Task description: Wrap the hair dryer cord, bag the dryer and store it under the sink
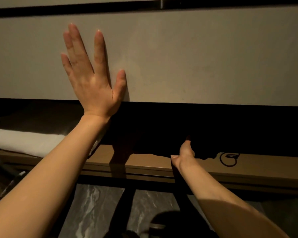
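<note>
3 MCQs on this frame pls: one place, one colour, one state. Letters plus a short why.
1. Where does the left hand lie?
A. Flat against the pale panel above the dark opening
B. On the marbled floor
C. On the white towel

2. What colour is the folded towel at the left edge?
A. Red
B. White
C. Black

3. What state is the right hand in?
A. Raised overhead, fingers spread
B. Reaching into the dark space over the tan shelf, fingers hidden in shadow
C. Resting on the floor

Answers:
1 A: the palm and spread fingers lie flat on the pale panel.
2 B: it shows bright white beside the left forearm.
3 B: only the wrist and thumb side show; the rest disappears into the dark, so its grip cannot be judged.
</note>
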